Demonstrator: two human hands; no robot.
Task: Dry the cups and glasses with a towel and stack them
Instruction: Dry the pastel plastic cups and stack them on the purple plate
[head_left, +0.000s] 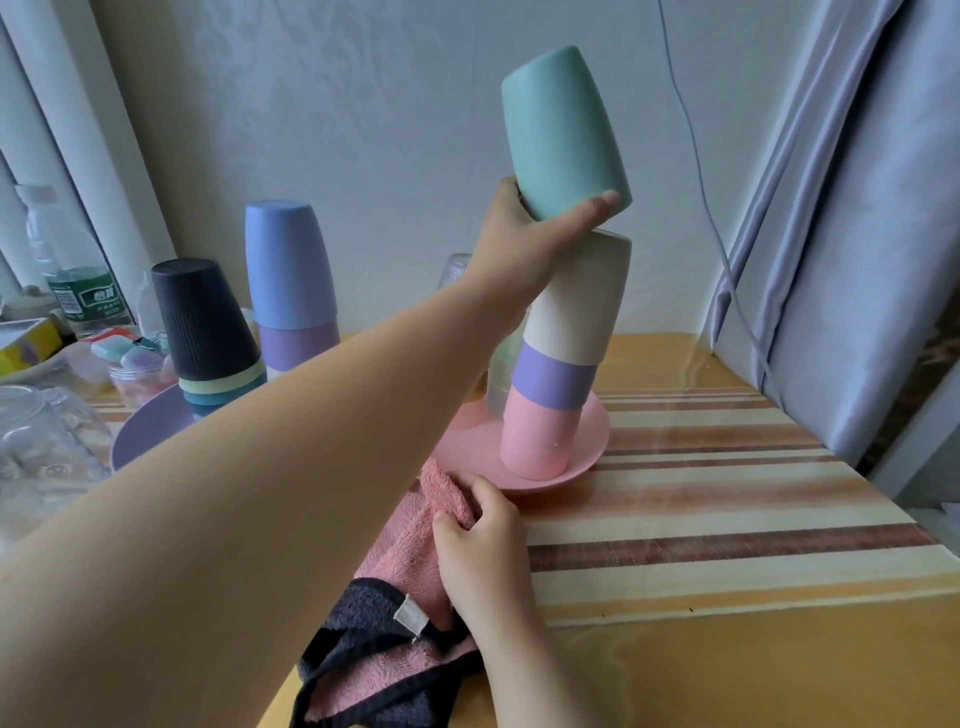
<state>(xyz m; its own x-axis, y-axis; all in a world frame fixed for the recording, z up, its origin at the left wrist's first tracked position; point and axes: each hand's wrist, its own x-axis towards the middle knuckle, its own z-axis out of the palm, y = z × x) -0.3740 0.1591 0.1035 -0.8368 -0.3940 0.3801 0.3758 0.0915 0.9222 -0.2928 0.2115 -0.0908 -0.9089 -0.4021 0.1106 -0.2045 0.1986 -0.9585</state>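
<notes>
My left hand (524, 228) grips a teal cup (563, 132) upside down by its rim, tilted, just above a leaning stack. That stack has a cream cup (582, 306) on top, a purple cup (553, 382) under it and a pink cup (537, 441) at the bottom, all inverted on a pink plate (592, 452). My right hand (480, 540) rests on a pink and dark grey towel (395, 623) at the table's near edge, fingers curled into the cloth.
Behind my left arm a black cup (200, 317) tops a stack on a purple plate (140, 436), beside a blue cup (288, 265) stack. Clear glasses (41, 452), a water bottle (72, 270) and small containers crowd the left. A curtain (841, 260) and cable hang at right.
</notes>
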